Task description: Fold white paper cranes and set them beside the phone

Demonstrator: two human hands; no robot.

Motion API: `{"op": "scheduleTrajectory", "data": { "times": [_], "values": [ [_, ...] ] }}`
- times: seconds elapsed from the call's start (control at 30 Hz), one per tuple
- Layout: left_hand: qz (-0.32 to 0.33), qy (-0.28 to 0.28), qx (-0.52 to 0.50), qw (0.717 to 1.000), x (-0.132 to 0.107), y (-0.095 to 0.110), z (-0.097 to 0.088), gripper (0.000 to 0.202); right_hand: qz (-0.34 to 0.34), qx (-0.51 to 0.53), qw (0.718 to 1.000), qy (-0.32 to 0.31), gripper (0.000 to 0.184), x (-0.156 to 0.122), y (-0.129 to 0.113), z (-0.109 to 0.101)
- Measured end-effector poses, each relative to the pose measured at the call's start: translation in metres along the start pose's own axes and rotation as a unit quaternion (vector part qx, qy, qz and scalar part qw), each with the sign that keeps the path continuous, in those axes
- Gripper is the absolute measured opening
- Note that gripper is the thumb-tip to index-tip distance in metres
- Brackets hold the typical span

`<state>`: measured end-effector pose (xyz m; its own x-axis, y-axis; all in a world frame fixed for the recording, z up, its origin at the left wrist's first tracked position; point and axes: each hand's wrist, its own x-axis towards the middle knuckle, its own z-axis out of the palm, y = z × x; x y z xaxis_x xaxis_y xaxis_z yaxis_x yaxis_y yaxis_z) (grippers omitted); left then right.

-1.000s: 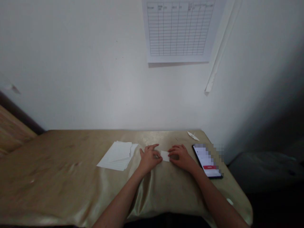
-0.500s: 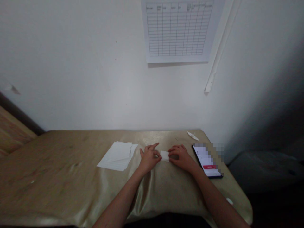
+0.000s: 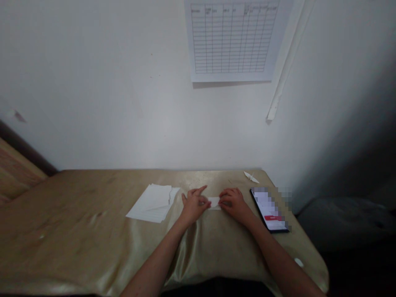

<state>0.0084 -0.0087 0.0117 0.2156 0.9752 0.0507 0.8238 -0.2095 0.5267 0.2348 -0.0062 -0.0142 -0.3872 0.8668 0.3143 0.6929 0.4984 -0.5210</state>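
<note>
A small piece of white paper point(image 3: 214, 203) lies on the cloth-covered table between my two hands. My left hand point(image 3: 194, 205) pinches its left edge with thumb and index finger, the other fingers held away from it. At the right edge, my right hand point(image 3: 233, 202) has its thumb and bent fingers closed on the paper. The strip nearest me looks like a separate layer, with a fold line across it. My fingertips cover both side edges.
Left of my hands lies a stack of white paper sheets point(image 3: 151, 203), the top one torn. A phone point(image 3: 268, 212) with its screen lit is on the right, and a small folded paper shape point(image 3: 251, 177) sits behind it. A wall stands along the table's point(image 3: 93, 231) far edge.
My thumbs have moved up a little from the paper's near edge, and its near layer has shifted, so a fold line shows. My arms have hardly moved.
</note>
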Motion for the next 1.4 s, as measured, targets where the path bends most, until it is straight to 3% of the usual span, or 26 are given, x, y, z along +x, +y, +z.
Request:
{"op": "scheduleTrajectory", "data": {
  "times": [0.13,0.33,0.6,0.97,1.4],
  "values": [
    [0.002,0.001,0.012,1.0,0.0,-0.001,0.001,0.007,0.015,-0.006,1.0,-0.009,0.015,0.0,-0.003,-0.003],
    [0.041,-0.046,0.037,0.997,0.002,-0.007,-0.006,0.024,0.037,-0.015,0.999,-0.023,0.014,-0.002,-0.009,-0.007],
    [0.053,-0.048,0.063,0.995,0.001,-0.012,-0.009,0.039,0.061,-0.017,0.998,-0.011,0.015,0.0,-0.01,-0.002],
    [0.061,-0.013,0.073,0.995,-0.006,0.0,0.007,0.033,0.119,-0.034,0.992,0.013,0.014,0.005,-0.001,0.008],
    [0.047,-0.017,0.065,0.997,-0.005,0.002,0.004,0.032,0.128,-0.066,0.988,0.049,0.012,0.01,-0.003,0.025]
  ]
}}
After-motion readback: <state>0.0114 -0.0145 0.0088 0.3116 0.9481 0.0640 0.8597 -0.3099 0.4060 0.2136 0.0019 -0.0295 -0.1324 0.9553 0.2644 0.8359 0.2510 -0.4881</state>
